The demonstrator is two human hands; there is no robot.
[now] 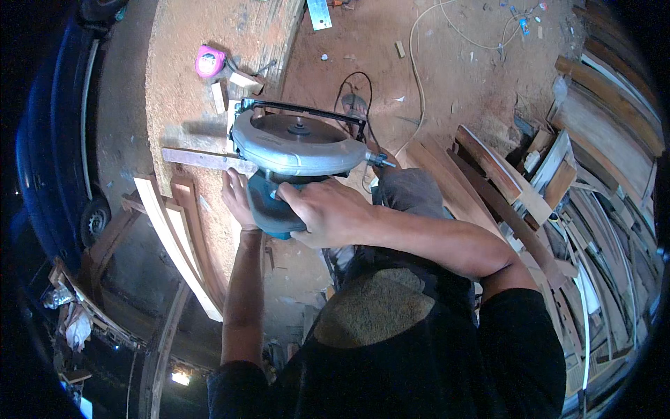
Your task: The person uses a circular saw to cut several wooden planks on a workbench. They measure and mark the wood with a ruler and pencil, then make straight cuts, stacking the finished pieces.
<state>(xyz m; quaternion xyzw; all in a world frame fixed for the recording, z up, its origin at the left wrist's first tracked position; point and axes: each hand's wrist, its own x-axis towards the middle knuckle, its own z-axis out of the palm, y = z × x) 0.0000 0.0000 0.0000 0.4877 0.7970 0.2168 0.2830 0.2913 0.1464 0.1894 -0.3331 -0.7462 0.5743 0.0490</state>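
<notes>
My right hand (328, 213) is wrapped round the handle of a circular saw (300, 159) with a teal-and-black body and a silver guard. Its round blade (279, 126) and the dark edge of its base face away from me. Left of the saw's motor, my left hand (239, 199) rests with fingers stretched out, the fingertips at the near edge of a flat wooden strip (199, 158). The saw covers part of that hand and the strip's right end. Beneath them runs a sawdust-covered bench (181, 84).
A pink tape measure (209, 62) and small wood offcuts (220, 97) lie on the bench beyond the saw. Pale boards (171, 237) lean at the left. A cable (413, 63) crosses the dirt floor; stacked timber (593, 126) fills the right. A blue vehicle (52, 140) stands far left.
</notes>
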